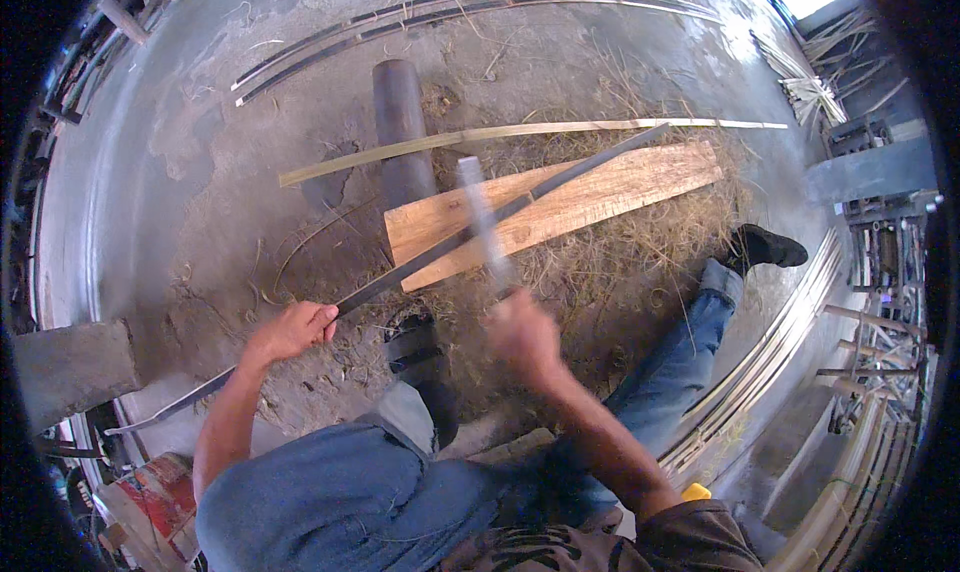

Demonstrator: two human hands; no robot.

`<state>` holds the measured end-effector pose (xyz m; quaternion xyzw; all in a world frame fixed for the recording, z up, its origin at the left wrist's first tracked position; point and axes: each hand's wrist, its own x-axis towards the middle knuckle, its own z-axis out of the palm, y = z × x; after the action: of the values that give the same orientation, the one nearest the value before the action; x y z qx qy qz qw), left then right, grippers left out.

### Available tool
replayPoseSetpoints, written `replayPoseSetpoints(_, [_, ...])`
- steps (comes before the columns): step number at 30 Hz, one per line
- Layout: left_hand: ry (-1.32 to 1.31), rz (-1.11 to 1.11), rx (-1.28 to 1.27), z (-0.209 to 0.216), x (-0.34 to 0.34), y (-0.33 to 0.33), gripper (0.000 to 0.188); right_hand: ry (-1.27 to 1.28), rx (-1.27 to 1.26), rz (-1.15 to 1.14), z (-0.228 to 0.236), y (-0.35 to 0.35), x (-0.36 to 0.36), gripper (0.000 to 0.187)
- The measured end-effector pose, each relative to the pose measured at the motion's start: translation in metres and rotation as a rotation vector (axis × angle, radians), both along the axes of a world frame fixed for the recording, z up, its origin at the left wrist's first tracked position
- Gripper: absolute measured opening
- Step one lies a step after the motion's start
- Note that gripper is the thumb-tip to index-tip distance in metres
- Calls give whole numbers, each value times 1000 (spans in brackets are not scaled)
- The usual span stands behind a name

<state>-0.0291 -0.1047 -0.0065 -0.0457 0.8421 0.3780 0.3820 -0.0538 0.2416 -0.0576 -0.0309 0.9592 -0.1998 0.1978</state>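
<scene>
My left hand (300, 330) is closed around a long dark bamboo strip (430, 256). One end of the strip runs out past my left forearm, and the rest slants up to the right across a wooden board (630, 194). In my right hand (527, 340), smeared by motion, is a knife (480, 212) with its blade pointing up and away. The blade crosses the strip near the middle of the board; whether they touch I cannot tell. The board's left end lies by a dark cylinder (400, 102).
A pale strip (480, 134) lies over the cylinder. Thin shavings (620, 237) litter the floor around the board. Two long dark strips (480, 7) lie farther off. Bundled pale strips (770, 362) are to the right, beside my outstretched leg. A concrete block (75, 367) stands at left.
</scene>
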Motion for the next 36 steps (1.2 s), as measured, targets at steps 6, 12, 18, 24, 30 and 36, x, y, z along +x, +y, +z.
replayPoseSetpoints(6, [156, -19, -203, 10, 30, 1, 46, -154, -65, 317, 35, -39, 36, 13])
replayPoseSetpoints(12, [161, 18, -228, 18, 43, 10, 40, -195, -24, 166, 51, 24, -8, 23])
replayPoseSetpoints(18, [197, -7, -286, 7, 65, -10, 38, 34, 91, 30, 30, 91, -81, 23])
replayPoseSetpoints(24, [-28, 102, -80, -5, 93, -64, 40, 306, 320, 54, 26, 180, -131, 27])
replayPoseSetpoints(30, [-3, -86, 254, -12, 21, -55, 42, 229, 421, 129, -20, 121, -70, 16])
replayPoseSetpoints(36, [13, 152, 120, -8, -47, 50, 37, -120, -48, 44, 35, -12, 2, 23])
